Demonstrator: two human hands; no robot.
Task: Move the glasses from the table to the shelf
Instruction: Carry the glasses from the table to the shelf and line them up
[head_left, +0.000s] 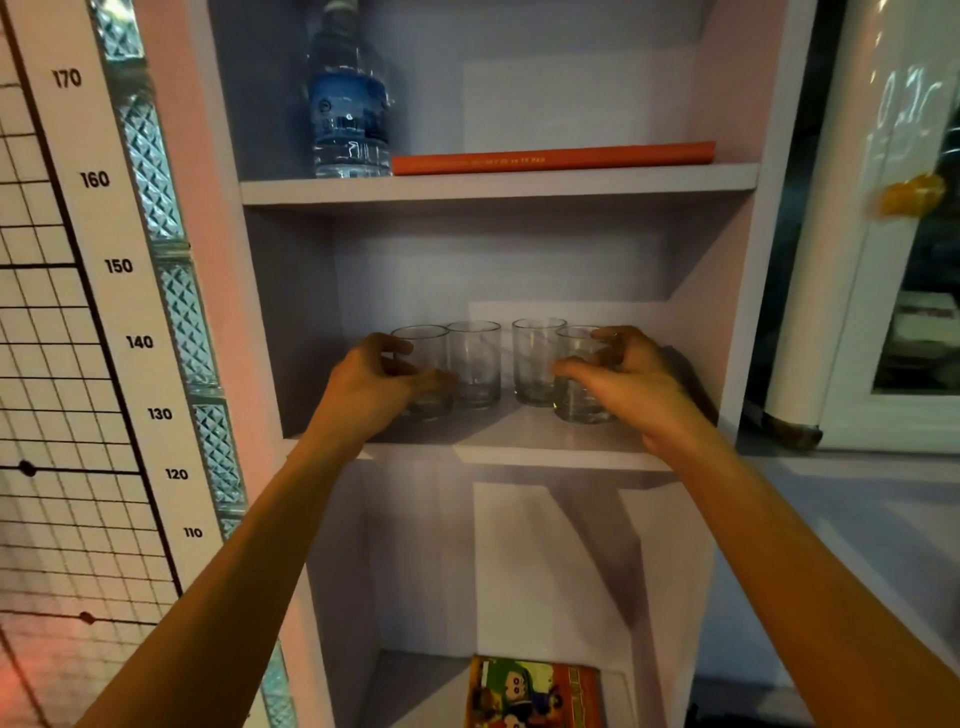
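Several clear glasses stand in a row on the middle shelf. My left hand curls around the leftmost glass, which rests on the shelf board. Beside it stands a second glass, then a third glass slightly further back. My right hand wraps around the rightmost glass, fingers over its rim and thumb across its front. Both forearms reach up from the lower corners of the view.
A water bottle and a flat orange book sit on the upper shelf. A colourful book lies in the lowest compartment. A height chart and glass blocks run along the left; a white door frame stands right.
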